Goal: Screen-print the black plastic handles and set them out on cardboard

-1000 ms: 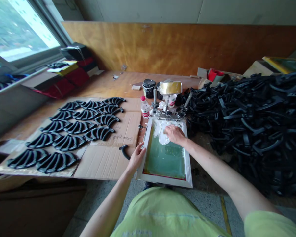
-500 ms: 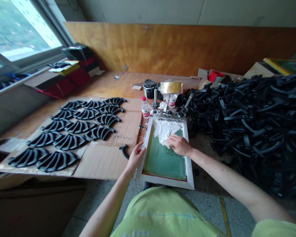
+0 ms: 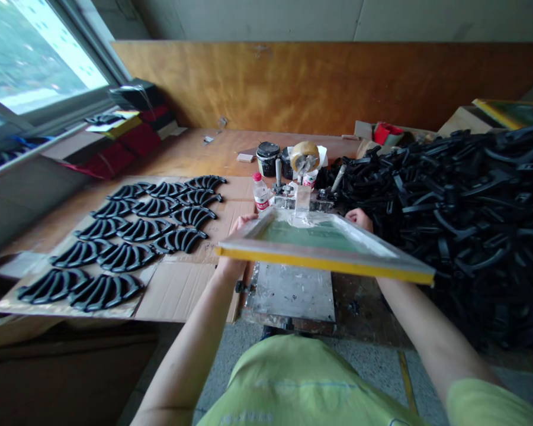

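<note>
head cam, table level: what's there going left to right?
Rows of curved black plastic parts on flattened brown cardboard → left hand → raised wooden-framed green mesh screen → right hand → big heap of black plastic handles.

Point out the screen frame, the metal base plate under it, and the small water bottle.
screen frame [image 3: 324,260], head view, yellow near edge.
metal base plate [image 3: 293,293], head view, bare middle.
water bottle [image 3: 260,194], head view, label.

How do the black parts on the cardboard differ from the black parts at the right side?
The black parts on the cardboard lie flat in neat rows, apart from each other. The black parts at the right form a high tangled heap. Both groups are dark, curved pieces.
</note>
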The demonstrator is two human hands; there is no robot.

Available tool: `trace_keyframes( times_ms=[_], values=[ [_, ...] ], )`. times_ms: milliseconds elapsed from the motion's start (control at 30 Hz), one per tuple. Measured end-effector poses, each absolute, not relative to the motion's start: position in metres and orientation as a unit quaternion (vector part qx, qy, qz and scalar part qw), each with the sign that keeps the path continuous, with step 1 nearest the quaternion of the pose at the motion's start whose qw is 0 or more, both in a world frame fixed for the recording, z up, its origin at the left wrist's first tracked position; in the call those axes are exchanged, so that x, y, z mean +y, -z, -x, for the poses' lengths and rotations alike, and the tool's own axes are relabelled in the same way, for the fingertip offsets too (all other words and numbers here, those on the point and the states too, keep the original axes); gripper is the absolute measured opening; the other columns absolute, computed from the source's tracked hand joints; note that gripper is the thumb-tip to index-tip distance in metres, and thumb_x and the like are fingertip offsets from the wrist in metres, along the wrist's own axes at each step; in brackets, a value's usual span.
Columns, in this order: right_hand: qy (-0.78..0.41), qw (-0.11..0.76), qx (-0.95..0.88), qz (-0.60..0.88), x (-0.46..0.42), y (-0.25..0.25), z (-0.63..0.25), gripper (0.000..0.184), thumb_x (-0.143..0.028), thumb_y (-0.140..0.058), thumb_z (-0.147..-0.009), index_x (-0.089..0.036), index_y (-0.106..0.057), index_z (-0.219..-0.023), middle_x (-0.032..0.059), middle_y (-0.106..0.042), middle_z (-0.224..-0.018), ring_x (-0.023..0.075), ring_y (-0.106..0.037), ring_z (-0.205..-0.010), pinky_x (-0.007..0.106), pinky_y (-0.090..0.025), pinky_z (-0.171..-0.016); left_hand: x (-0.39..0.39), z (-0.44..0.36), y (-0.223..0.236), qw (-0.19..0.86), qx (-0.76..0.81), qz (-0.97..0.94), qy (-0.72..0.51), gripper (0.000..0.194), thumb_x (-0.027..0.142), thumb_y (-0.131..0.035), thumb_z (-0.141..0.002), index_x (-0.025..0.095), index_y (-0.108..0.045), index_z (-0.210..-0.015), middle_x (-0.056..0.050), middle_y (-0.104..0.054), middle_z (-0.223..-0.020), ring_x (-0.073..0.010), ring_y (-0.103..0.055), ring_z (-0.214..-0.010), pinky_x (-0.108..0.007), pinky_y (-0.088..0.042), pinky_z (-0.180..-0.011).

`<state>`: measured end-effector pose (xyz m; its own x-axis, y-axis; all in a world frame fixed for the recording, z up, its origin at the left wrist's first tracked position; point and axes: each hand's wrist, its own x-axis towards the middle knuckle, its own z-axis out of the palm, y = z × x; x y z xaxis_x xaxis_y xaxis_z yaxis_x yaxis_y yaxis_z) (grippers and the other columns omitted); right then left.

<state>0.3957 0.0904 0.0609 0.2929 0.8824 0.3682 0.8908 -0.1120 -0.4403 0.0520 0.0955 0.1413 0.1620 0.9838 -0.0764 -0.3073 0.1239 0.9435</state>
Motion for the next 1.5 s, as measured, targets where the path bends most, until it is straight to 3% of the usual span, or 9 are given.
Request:
trace_keyframes(
  times_ms=[67, 200, 433, 567, 767, 900, 1100, 1300, 1500],
  values=[
    [-0.027, 0.276, -0.641, 0.716, 0.07, -0.038, -0.385, 0.031, -0.029, -0.045, -0.09, -0.007, -0.067, -0.085, 0.0, -0.067, -0.065, 0.01, -0.054, -0.055, 0.021, -0.048, -0.055, 0.109, -0.062, -0.152, 0.647, 0.355, -0.415, -0.532, 0.044, 0.052, -0.062, -0.078, 0.02, -0.061, -0.107, -0.004, -0.067, -0.097, -0.0161, -0.065, -0.085, -0.025, -0.052, -0.07],
    [-0.072, 0.213, -0.734, 0.641, 0.048, -0.016, -0.339, 0.028, -0.025, -0.07, -0.077, -0.021, -0.067, -0.104, 0.0051, -0.067, -0.093, 0.0193, -0.059, -0.091, 0.032, -0.047, -0.082, 0.103, -0.079, -0.135, 0.676, 0.393, -0.355, -0.512, 0.046, 0.053, -0.057, -0.082, 0.019, -0.056, -0.112, -0.006, -0.069, -0.096, -0.0154, -0.066, -0.08, -0.024, -0.052, -0.063],
    [-0.1, 0.24, -0.802, 0.538, 0.01, -0.041, -0.259, 0.021, -0.022, -0.054, -0.09, -0.022, -0.067, -0.106, 0.0066, -0.064, -0.097, 0.0191, -0.054, -0.096, 0.032, -0.043, -0.088, 0.03, -0.091, -0.052, 0.804, 0.475, -0.269, -0.236, 0.04, 0.053, -0.056, -0.083, 0.016, -0.06, -0.098, -0.011, -0.071, -0.093, -0.0188, -0.068, -0.075, -0.025, -0.052, -0.056],
    [-0.125, 0.183, -0.765, 0.605, -0.029, -0.035, -0.317, 0.041, -0.004, -0.044, -0.085, -0.023, -0.066, -0.114, 0.0052, -0.066, -0.104, 0.0169, -0.057, -0.097, 0.029, -0.045, -0.085, 0.049, -0.021, -0.023, 0.695, 0.608, -0.258, -0.283, 0.04, 0.052, -0.048, -0.084, 0.014, -0.058, -0.074, -0.008, -0.067, -0.066, -0.0129, -0.059, -0.051, -0.021, -0.042, -0.045],
    [-0.11, -0.106, -0.587, 0.795, -0.115, 0.004, -0.471, 0.038, -0.004, -0.045, -0.079, -0.024, -0.071, -0.1, 0.0124, -0.065, -0.11, 0.0267, -0.052, -0.113, 0.041, -0.041, -0.091, 0.063, 0.098, 0.049, 0.471, 0.783, -0.387, -0.125, 0.059, 0.064, -0.025, -0.082, 0.019, -0.051, -0.055, -0.008, -0.055, -0.046, -0.0181, -0.051, -0.043, -0.029, -0.04, -0.045],
    [-0.123, -0.076, -0.588, 0.796, -0.101, 0.016, -0.472, 0.034, -0.01, -0.046, -0.084, -0.019, -0.065, -0.112, 0.0129, -0.067, -0.102, 0.0241, -0.059, -0.101, 0.038, -0.042, -0.088, 0.061, 0.109, 0.072, 0.449, 0.777, -0.439, -0.05, 0.061, 0.07, -0.031, -0.078, 0.02, -0.051, -0.05, -0.01, -0.055, -0.044, -0.0202, -0.05, -0.04, -0.031, -0.037, -0.044],
    [-0.053, 0.18, -0.704, 0.685, 0.014, -0.01, -0.371, 0.039, -0.027, -0.046, -0.093, -0.02, -0.053, -0.131, 0.0111, -0.058, -0.112, 0.0227, -0.057, -0.097, 0.035, -0.045, -0.087, 0.103, 0.088, 0.015, 0.393, 0.742, -0.543, 0.0, 0.053, 0.065, -0.041, -0.077, 0.018, -0.054, -0.054, -0.007, -0.054, -0.041, -0.0182, -0.05, -0.036, -0.028, -0.037, -0.041],
    [-0.075, 0.176, -0.829, 0.526, 0.055, -0.005, -0.312, 0.042, -0.012, -0.039, -0.093, -0.017, -0.054, -0.132, 0.011, -0.06, -0.109, 0.0217, -0.05, -0.103, 0.037, -0.042, -0.09, 0.126, 0.005, -0.091, 0.441, 0.59, -0.584, -0.341, 0.05, 0.065, -0.05, -0.078, 0.017, -0.062, -0.09, 0.0, -0.062, -0.058, -0.0109, -0.052, -0.044, -0.021, -0.041, -0.045],
    [-0.053, 0.179, -0.809, 0.558, 0.048, -0.001, -0.298, 0.038, -0.014, -0.044, -0.091, -0.018, -0.06, -0.125, 0.013, -0.058, -0.119, 0.0245, -0.046, -0.112, 0.042, -0.038, -0.097, 0.115, -0.067, -0.155, 0.526, 0.401, -0.532, -0.529, 0.046, 0.057, -0.044, -0.086, 0.015, -0.063, -0.089, 0.0, -0.058, -0.054, -0.009, -0.049, -0.042, -0.02, -0.039, -0.044]
  ],
)
